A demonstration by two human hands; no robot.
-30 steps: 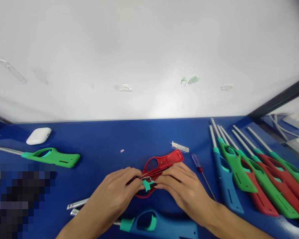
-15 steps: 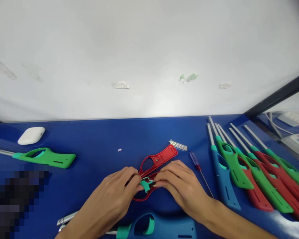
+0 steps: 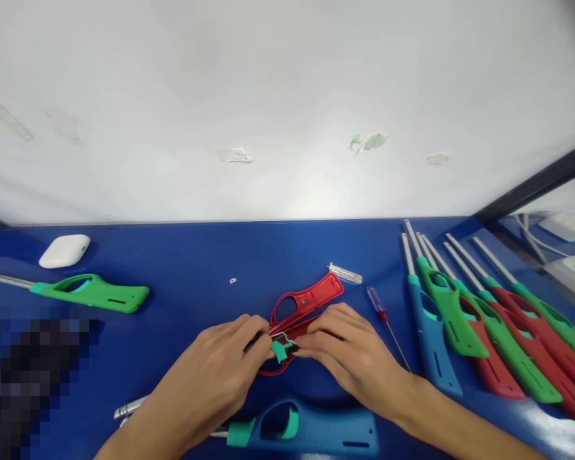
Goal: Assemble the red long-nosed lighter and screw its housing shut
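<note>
"Pinching something, are you?"

"Yes. My left hand's grip (image 3: pixel 223 361) is closed, thumb against fingers, on the edge of a teal piece (image 3: pixel 280 351)."

"And the right?"

"My right hand (image 3: pixel 352 348) has its fingertips together on a small black part (image 3: pixel 291 349) beside the teal one. A bent wire (image 3: pixel 283 335) shows just above the two."

"Where is all that?"

"Over one half of a red lighter case (image 3: pixel 274 372), near me at the middle of the blue worktop (image 3: pixel 172 249). My fingers cover much of that half. The other red half (image 3: pixel 323 292) slants off to the right, just beyond my hands."

"What lies around you?"

"A blue lighter (image 3: pixel 326 429) is nearest me. Past the red half is a clear tube (image 3: pixel 345 275), and a screwdriver (image 3: pixel 376 301) with a purple handle lies beyond my right hand. At the far right, blue, green and red lighters (image 3: pixel 455 313) overlap in a row. On the left are a green lighter (image 3: pixel 100 294) and, behind it, a white case (image 3: pixel 64 251)."
</note>
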